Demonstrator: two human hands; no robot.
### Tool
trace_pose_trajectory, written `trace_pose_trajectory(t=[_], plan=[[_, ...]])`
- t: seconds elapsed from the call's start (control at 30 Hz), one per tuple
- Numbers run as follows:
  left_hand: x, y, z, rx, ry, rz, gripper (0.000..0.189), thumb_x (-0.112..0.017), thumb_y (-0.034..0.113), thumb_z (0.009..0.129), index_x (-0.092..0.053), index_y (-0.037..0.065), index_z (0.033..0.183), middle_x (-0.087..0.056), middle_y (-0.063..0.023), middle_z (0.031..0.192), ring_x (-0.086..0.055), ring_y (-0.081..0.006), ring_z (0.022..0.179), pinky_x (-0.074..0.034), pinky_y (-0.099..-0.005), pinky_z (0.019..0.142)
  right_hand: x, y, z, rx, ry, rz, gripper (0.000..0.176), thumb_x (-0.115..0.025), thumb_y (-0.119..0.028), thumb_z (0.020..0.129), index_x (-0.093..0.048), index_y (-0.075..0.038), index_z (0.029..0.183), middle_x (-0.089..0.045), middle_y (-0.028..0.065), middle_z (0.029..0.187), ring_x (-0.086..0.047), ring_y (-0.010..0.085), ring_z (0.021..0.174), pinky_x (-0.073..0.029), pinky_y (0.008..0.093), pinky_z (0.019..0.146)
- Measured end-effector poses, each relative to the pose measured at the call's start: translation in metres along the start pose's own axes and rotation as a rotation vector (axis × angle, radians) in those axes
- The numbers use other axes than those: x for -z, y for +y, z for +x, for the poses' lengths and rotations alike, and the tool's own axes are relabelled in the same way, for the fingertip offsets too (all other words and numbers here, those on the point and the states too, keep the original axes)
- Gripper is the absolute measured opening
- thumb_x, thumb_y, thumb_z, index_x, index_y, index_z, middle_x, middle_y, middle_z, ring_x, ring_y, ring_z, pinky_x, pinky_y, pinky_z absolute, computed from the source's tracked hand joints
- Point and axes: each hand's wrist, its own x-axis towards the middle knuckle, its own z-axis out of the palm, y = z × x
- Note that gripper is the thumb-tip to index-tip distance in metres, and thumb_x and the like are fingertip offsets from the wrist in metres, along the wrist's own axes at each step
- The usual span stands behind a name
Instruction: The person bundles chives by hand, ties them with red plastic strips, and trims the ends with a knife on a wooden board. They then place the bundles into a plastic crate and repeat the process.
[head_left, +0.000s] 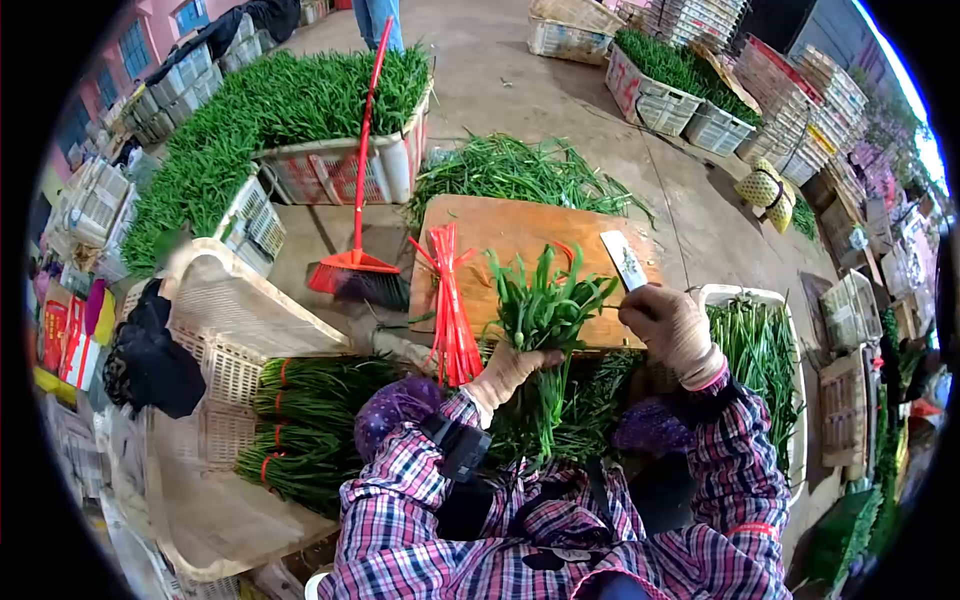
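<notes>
Head view: at the far left, a black cloth (155,350) is draped over the edge of a pale plastic crate (225,510). Inside that crate, tied green bundles (310,430) are stacked, bound with orange-red bands. Beyond them, a red broom (365,170) is stood upright in front of crates heaped with greens (290,100). Red strips (452,310) are spread over the left part of a wooden board (500,215), their lower ends near the left forearm. By the left hand (512,375), a bunch of leafy greens (545,310) is clasped, its upper leaves seen against the board's near part and its lower part hung over the lap. Behind the board, loose greens (530,175) are piled on the floor. By the right hand (668,325), closed, a flat blade (624,260) is held above the board's right side, its handle hidden. At right, long green stalks (750,370) are held in a white crate (798,430).
</notes>
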Motion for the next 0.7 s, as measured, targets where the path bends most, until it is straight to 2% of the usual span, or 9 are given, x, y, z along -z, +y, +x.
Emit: trace_pose_trajectory(t=[0.1,0.13,0.17,0.2,0.3,0.37,0.43,0.53,0.7], plan=[[0.001,-0.020,0.013,0.182,0.143,0.100,0.038,-0.071,0.003,0.073,-0.062,0.005,0.111,-0.065,-0.0007,0.106,-0.058,-0.0125,0.094,-0.045,-0.0279,0.085,-0.006,0.022,-0.005,-0.055,-0.003,-0.012,0.011,-0.064,-0.009,0.080,-0.064,-0.004,0.089,-0.061,0.0097,0.076,-0.060,0.0216,0.069,-0.047,0.0317,0.063],[-0.002,-0.022,0.017,0.082,0.167,0.123,0.038,-0.071,0.001,0.072,-0.062,0.004,0.109,-0.065,-0.0024,0.107,-0.059,-0.0127,0.093,-0.046,-0.0287,0.085,-0.009,0.025,-0.007,-0.070,0.151,0.081,0.013,-0.064,-0.006,0.079,-0.064,-0.004,0.092,-0.061,0.0077,0.077,-0.059,0.0178,0.069,-0.047,0.0290,0.064],[0.002,-0.034,0.022,0.020,0.194,0.242,0.042,-0.076,0.010,0.072,-0.057,0.002,0.109,-0.066,-0.0078,0.100,-0.060,-0.0182,0.090,-0.047,-0.0316,0.082,-0.012,0.026,-0.009,-0.082,0.307,0.174,0.016,-0.065,-0.003,0.079,-0.064,-0.003,0.095,-0.062,0.0057,0.077,-0.059,0.0139,0.069,-0.047,0.0263,0.064],[-0.001,-0.027,0.020,0.006,0.196,0.227,0.041,-0.075,0.011,0.072,-0.058,0.001,0.108,-0.067,-0.0082,0.098,-0.061,-0.0186,0.088,-0.047,-0.0316,0.080,-0.008,0.018,-0.010,-0.077,0.344,0.217,0.020,-0.065,0.002,0.079,-0.063,-0.002,0.098,-0.062,0.0027,0.080,-0.057,0.0095,0.070,-0.046,0.0228,0.066],[-0.012,-0.017,0.014,0.101,0.216,0.016,0.037,-0.073,0.001,0.072,-0.056,0.003,0.105,-0.065,-0.0016,0.095,-0.060,-0.0135,0.088,-0.049,-0.0281,0.079,-0.012,0.001,-0.017,-0.078,0.412,0.347,0.020,-0.064,0.003,0.079,-0.063,-0.002,0.098,-0.061,0.0046,0.085,-0.057,0.0121,0.077,-0.046,0.0236,0.070],[-0.019,-0.003,0.015,0.186,0.227,0.405,0.034,-0.072,0.003,0.074,-0.056,0.003,0.103,-0.065,-0.0025,0.093,-0.061,-0.0127,0.088,-0.049,-0.0284,0.077,-0.010,-0.022,-0.015,0.065,0.337,0.203,0.020,-0.064,0.004,0.078,-0.063,-0.001,0.097,-0.061,0.0063,0.088,-0.057,0.0133,0.080,-0.046,0.0242,0.071],[-0.016,-0.021,0.018,0.192,0.230,0.361,0.032,-0.071,0.007,0.076,-0.056,0.002,0.104,-0.065,-0.0029,0.094,-0.062,-0.0133,0.088,-0.050,-0.0302,0.076,-0.018,-0.036,-0.009,0.154,0.343,0.226,0.019,-0.066,0.004,0.074,-0.064,-0.003,0.092,-0.061,0.0075,0.090,-0.060,0.0175,0.082,-0.047,0.0276,0.072],[-0.009,-0.046,0.020,0.018,0.118,0.508,0.024,-0.066,0.017,0.081,-0.062,0.003,0.099,-0.069,-0.0040,0.091,-0.063,-0.0143,0.082,-0.048,-0.0294,0.075,-0.022,-0.052,0.010,0.393,0.351,-0.010,0.023,-0.068,0.005,0.068,-0.065,-0.007,0.087,-0.062,0.0094,0.092,-0.061,0.0269,0.084,-0.049,0.0325,0.072],[-0.012,-0.052,0.022,0.067,0.150,0.510,0.030,-0.067,0.019,0.080,-0.060,0.004,0.105,-0.068,-0.0041,0.096,-0.062,-0.0148,0.084,-0.048,-0.0290,0.077,-0.030,-0.041,0.035,0.406,0.133,-0.309,0.016,-0.065,-0.009,0.072,-0.065,-0.013,0.087,-0.059,0.0052,0.110,-0.051,0.0297,0.111,-0.041,0.0426,0.090]])
